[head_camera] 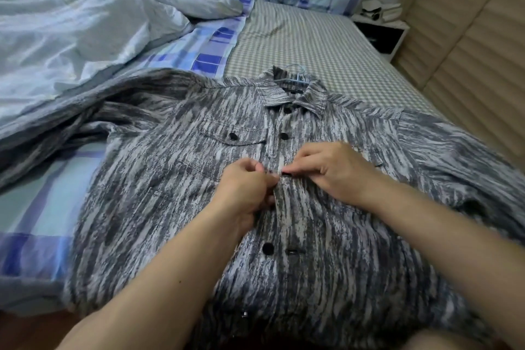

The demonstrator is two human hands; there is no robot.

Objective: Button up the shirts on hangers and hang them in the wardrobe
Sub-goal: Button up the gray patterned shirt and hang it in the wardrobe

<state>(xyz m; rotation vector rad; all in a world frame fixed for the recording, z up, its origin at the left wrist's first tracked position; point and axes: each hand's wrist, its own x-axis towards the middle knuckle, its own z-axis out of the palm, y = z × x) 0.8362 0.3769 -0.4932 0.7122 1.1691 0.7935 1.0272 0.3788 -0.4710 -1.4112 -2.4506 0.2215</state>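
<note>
While the grey streaked cotton shirt (312, 236) lay flat across the bed's near edge (34, 287), I judged the third button underway; next it needed pushing through. My left hand (244, 193) pinched the placket, right hand (329, 170) pinched the buttonhole edge.

Shirt (326, 236): we see grey-and-white streaked fabric with black buttons, lying face up on the bed, collar away from us.
Placket: upper two buttons fastened, lower ones open.
Hanger (297, 75): pale blue, showing at the collar.
</note>
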